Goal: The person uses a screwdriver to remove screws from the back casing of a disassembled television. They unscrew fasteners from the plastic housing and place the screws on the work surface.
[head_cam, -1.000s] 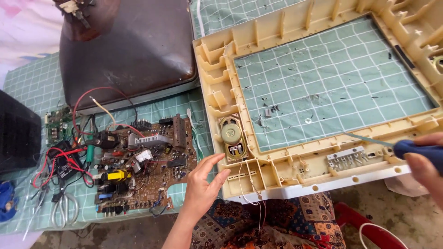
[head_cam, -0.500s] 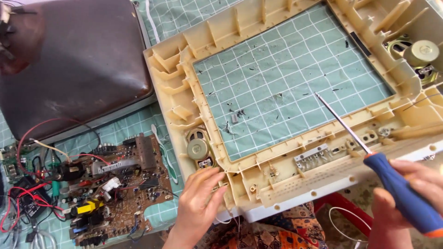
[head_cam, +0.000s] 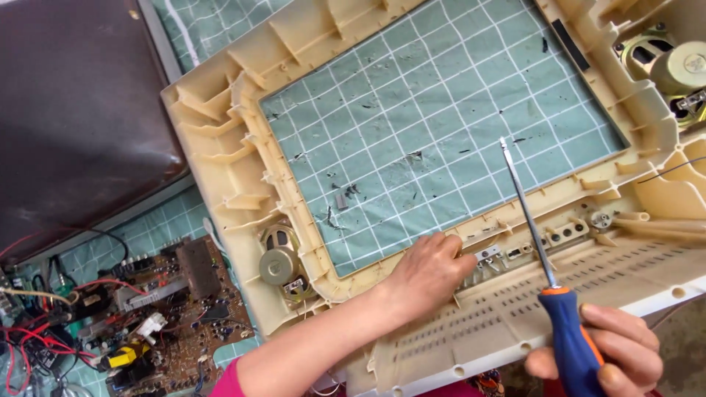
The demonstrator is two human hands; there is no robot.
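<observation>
My left hand (head_cam: 426, 273) rests on the lower inner edge of a cream plastic television front frame (head_cam: 220, 158), fingertips at a small switch part (head_cam: 487, 256) on the control strip. My right hand (head_cam: 614, 353) is closed around the blue and orange handle of a long screwdriver (head_cam: 570, 345), whose shaft (head_cam: 523, 209) points up over the frame's opening. A small round speaker (head_cam: 278, 263) sits in the frame's lower left corner, and a larger speaker (head_cam: 673, 66) in the upper right corner.
A green grid cutting mat (head_cam: 441, 125) shows through the frame's opening, littered with dark bits. A brown circuit board (head_cam: 169, 316) with coloured wires lies at lower left. A dark picture tube (head_cam: 73, 117) fills the upper left.
My left hand has moved right along the frame, from beside the small speaker to the control strip. The view has closed in on the frame, and the screwdriver stands more upright.
</observation>
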